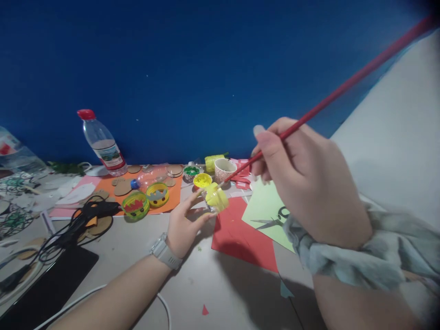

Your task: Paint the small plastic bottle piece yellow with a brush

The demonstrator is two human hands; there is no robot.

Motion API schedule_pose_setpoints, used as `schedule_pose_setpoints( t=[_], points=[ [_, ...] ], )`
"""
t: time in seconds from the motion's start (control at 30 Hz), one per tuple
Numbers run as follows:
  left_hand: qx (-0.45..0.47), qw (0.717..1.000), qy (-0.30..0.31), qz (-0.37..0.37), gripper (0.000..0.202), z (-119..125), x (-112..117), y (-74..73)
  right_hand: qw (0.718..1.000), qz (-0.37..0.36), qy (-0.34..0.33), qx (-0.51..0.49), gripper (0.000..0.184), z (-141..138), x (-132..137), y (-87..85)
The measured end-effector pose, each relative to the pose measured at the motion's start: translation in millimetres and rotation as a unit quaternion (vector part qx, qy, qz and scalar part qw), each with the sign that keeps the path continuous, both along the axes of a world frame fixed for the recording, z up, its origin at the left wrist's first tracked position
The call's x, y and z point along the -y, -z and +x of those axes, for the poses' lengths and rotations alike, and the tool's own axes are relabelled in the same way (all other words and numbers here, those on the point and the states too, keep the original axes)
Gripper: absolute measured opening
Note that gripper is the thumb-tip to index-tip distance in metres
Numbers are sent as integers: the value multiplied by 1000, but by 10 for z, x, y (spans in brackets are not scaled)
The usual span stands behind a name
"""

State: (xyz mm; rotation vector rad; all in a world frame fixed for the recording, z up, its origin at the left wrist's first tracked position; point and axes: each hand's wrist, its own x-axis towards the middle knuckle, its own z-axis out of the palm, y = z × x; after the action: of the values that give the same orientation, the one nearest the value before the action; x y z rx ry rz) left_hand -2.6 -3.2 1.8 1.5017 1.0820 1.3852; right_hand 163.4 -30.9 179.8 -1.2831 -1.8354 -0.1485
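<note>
Between the thumb and fingers of my left hand (185,225) is a cut plastic bottle piece (217,198), painted yellow on its outside and clear at the end I hold. My right hand (292,169) is closed around a long red paintbrush (326,98). Its lower end slants down to the yellow piece and seems to touch its upper edge. Just behind stand a small cup of yellow paint (202,180), a cup of green paint (191,171) and a patterned paper cup (225,170). Another yellow-painted piece (213,163) lies beyond them.
Red paper (237,233) and pale green paper (261,208) with scissors (270,223) lie on the right. On the left are a red-capped bottle (105,144), two decorated rings (135,206), black cables (80,220) and a phone-like black slab (51,288). A blue wall (192,78) rises behind.
</note>
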Motion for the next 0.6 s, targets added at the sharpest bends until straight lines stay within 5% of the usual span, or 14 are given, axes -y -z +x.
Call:
schedule_pose_setpoints(
  t=[0.3,0.5,0.6],
  points=[
    [-39,999,9,17,56,15,44,-35,999,-40,-32,-6,33,-21,-1,10],
    [-50,999,12,11,59,-12,28,-24,998,32,61,15,34,72,-38,9],
    [-50,999,16,11,56,-12,26,-10,1000,-5,5,-27,31,14,-17,23]
  ],
)
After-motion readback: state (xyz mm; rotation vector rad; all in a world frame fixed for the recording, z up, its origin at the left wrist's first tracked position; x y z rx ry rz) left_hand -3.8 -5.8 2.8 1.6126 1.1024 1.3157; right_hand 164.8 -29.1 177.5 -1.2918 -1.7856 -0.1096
